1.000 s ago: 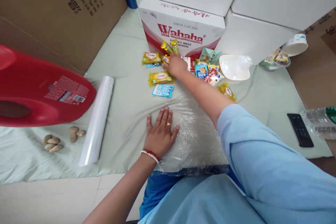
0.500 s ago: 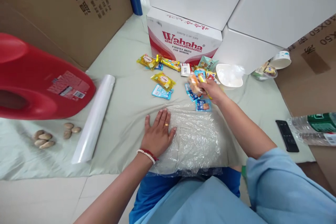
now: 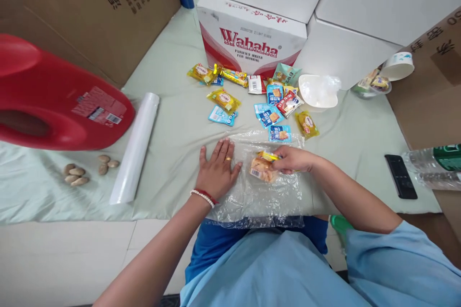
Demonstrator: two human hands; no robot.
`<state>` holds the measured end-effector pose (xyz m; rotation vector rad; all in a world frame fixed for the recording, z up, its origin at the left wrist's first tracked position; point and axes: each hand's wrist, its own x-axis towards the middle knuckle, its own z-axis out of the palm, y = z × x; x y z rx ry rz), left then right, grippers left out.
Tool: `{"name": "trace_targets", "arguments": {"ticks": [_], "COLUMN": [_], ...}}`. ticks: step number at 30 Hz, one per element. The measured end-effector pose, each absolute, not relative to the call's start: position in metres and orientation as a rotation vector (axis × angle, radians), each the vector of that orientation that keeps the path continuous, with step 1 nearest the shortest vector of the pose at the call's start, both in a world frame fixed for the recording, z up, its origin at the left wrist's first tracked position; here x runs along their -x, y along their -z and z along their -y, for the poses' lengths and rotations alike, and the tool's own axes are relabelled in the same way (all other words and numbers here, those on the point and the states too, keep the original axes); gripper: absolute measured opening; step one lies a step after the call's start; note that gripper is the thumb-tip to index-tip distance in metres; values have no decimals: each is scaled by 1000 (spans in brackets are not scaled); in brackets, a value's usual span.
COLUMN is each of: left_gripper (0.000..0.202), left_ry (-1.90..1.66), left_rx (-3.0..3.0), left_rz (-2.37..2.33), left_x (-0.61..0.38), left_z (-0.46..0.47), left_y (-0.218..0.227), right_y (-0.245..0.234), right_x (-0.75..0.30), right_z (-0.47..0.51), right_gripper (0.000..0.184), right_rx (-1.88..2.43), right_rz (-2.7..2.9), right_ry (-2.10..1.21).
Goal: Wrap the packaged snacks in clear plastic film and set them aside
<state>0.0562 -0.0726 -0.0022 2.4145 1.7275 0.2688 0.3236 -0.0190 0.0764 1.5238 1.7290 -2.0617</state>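
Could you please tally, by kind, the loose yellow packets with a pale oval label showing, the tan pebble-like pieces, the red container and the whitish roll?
Yellow packets: 3
Tan pebble-like pieces: 7
Red container: 1
Whitish roll: 1
Total: 12, leaving out the partly covered held packets in the right hand.

From afar I count one white roll; left of it, one red jug and seven brown oval pieces; right of it, two hands, one Wahaha carton and at least three yellow packets.
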Motion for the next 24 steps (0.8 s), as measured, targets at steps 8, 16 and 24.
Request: {"name": "trace_targets", "arguments": {"ticks": [8, 16, 24], "left_gripper": [66, 65, 63], "left_ry": [-283, -255, -263], "left_rx": [-2421, -2386, -2334], "left_rz": [-1726, -1763, -1825], "left_x": [-57, -54, -54], "left_z": [72, 74, 80], "left_y": [0, 3, -2], "right_y": [-93, -76, -84], "right_x": [-317, -291, -345], "right_z": [35, 70, 66], "right_gripper": [25, 61, 56], "right_rx": [-1961, -1616, -2008], "right_rz": [-2414, -2436, -2426], "right_ry": [472, 538, 689]}}
